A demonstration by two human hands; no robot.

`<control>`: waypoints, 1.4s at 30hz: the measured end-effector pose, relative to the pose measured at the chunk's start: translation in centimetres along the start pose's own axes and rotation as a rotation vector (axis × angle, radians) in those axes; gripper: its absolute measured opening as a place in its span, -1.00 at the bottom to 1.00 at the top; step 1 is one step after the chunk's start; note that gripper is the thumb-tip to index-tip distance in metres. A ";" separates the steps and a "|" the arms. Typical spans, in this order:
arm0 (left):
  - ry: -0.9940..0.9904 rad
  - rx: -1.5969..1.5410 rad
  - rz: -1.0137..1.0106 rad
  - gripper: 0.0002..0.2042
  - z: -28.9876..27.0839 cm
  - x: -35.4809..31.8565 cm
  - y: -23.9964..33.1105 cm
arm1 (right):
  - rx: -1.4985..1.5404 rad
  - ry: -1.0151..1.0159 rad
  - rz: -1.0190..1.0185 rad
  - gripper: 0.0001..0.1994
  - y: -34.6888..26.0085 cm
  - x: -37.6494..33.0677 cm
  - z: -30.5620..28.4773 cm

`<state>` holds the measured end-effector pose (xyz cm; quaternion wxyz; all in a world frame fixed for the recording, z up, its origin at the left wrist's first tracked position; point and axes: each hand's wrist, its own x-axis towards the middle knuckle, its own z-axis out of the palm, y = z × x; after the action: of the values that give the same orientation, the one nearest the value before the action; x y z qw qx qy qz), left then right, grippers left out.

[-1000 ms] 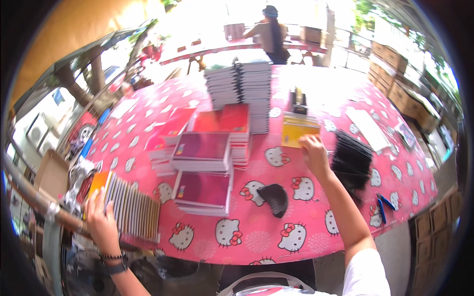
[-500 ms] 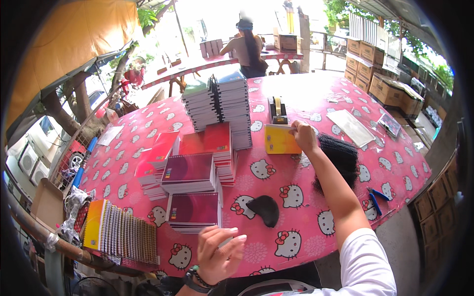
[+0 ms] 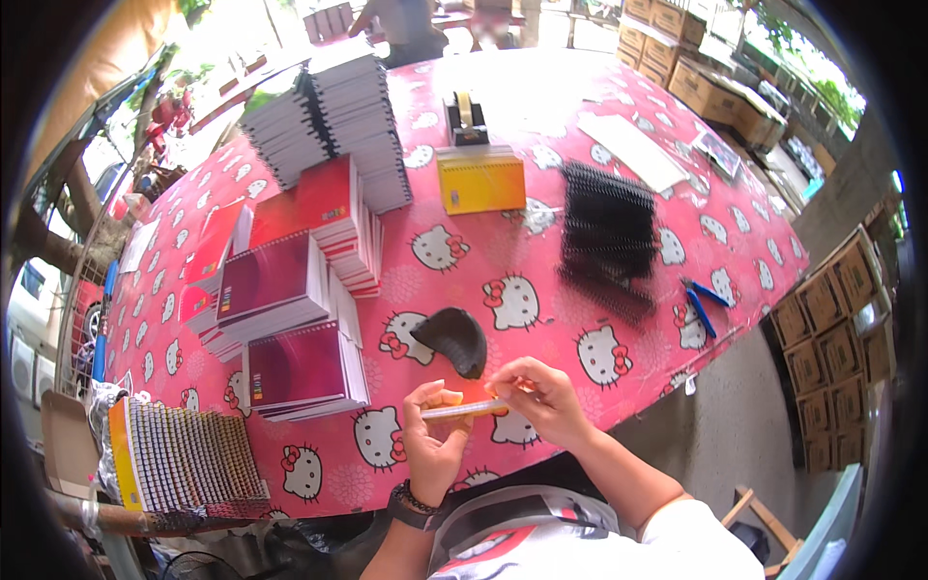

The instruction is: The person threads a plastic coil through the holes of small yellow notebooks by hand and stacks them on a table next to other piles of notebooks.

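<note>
Outdoors, looks like some kind of open work yard, with a big table under a pink cartoon-cat tablecloth [image 3: 541, 251] taking up most of the view. Right at the near edge both hands meet over the cloth: the left hand [image 3: 435, 440] and the right hand [image 3: 541, 396] are each pinched on one thin, pale, see-through plastic strip [image 3: 462, 410], held level between them, left fingers on its left end and right fingers on the right end. So neither hand is spread, both are closed on the strip.

Just beyond the hands sits a black half-round pad [image 3: 452, 338]. Past the left hand are stacks of dark red spiral notebooks [image 3: 290, 329], with taller grey-edged stacks of notebooks [image 3: 333, 126] further back. Off to the left, hanging at the table edge, is a row of spiral-bound books standing on their spines [image 3: 188, 459].

Beyond the right hand there's a pile of black plastic binding combs [image 3: 607, 237], a yellow-orange booklet stack [image 3: 480, 181] and a black tape dispenser [image 3: 466, 118] behind it. Blue-handled pliers [image 3: 704, 302] lie out to the right.

Brown cardboard boxes [image 3: 836, 338] are stacked on the ground far right, all shut, so can't tell what's inside.
</note>
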<state>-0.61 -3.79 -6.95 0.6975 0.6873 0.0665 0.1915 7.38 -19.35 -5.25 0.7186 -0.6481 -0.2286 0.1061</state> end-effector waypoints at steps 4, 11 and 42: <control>0.115 0.381 0.209 -0.46 1.0 -0.3 1.3 | 0.140 0.087 -0.004 -0.91 0.6 0.5 1.3; -0.098 0.938 0.648 -0.68 1.7 1.3 2.5 | -0.632 0.138 -0.195 -0.95 -0.3 3.7 -4.2; -0.131 0.828 0.620 -0.77 0.5 3.9 3.1 | -0.622 -0.280 -0.236 -0.81 -3.8 3.5 -5.7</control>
<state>2.57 -2.96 -3.25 0.2808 0.9035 -0.1138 0.3032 12.56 -23.30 -1.18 0.4558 -0.7842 -0.4195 0.0357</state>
